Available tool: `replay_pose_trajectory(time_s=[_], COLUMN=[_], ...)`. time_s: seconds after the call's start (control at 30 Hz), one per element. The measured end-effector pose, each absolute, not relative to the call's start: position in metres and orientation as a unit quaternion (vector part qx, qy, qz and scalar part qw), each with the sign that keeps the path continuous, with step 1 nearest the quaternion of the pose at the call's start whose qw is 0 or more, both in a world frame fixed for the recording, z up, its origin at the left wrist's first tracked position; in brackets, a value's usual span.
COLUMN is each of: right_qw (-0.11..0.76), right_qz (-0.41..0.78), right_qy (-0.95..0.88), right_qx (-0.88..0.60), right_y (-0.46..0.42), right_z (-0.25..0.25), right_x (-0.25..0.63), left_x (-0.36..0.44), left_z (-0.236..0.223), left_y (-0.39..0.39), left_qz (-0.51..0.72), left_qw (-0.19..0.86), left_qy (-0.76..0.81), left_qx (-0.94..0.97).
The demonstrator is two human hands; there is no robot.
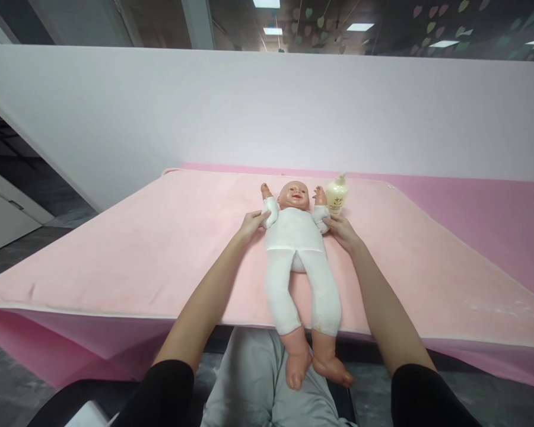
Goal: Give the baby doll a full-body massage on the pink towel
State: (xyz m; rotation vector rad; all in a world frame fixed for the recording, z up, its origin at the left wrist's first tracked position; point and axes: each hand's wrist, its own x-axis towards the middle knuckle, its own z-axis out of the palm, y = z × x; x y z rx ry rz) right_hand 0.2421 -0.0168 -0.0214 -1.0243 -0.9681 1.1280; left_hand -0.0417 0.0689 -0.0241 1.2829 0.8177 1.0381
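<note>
A baby doll (296, 231) with a white cloth body lies on its back on a pink blanket (160, 237), head toward the wall. Its bare plastic feet hang past the table's front edge above my lap. Both doll arms are raised beside the head. My left hand (253, 223) is closed around the doll's arm on the left, near the elbow. On the other side my right hand (342, 230) grips the other arm at its elbow, fingers partly hidden behind the sleeve.
A pale yellow pump bottle (337, 194) stands just right of the doll's raised hand. Behind the table rises a white wall (267, 112). A pink tablecloth (485, 219) shows beneath the blanket and drapes over the front edge.
</note>
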Motion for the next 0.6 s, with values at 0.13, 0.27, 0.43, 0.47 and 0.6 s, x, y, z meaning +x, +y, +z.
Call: replay_pose_trajectory(time_s=[0.13, 0.27, 0.43, 0.47, 0.6], right_qw=[0.642, 0.639, 0.618, 0.608, 0.578], right_qz=[0.377, 0.327, 0.488, 0.508, 0.540], right_qy=[-0.377, -0.369, -0.414, -0.424, -0.446], right_qx=[-0.551, -0.591, -0.457, -0.439, -0.418], right_y=[-0.002, 0.001, -0.013, -0.017, -0.028], right_z=[-0.031, -0.032, -0.023, -0.021, -0.012], right_x=[0.236, 0.233, 0.241, 0.242, 0.244], left_x=[-0.028, -0.027, -0.045, -0.049, -0.057], left_z=[-0.032, -0.029, -0.018, -0.015, -0.012], left_y=[0.073, 0.071, 0.068, 0.067, 0.065], left_qz=[0.483, 0.487, 0.430, 0.420, 0.404], left_qw=[0.551, 0.532, 0.626, 0.640, 0.663], left_qy=[0.435, 0.463, 0.345, 0.324, 0.279], left_qx=[0.523, 0.515, 0.552, 0.556, 0.565])
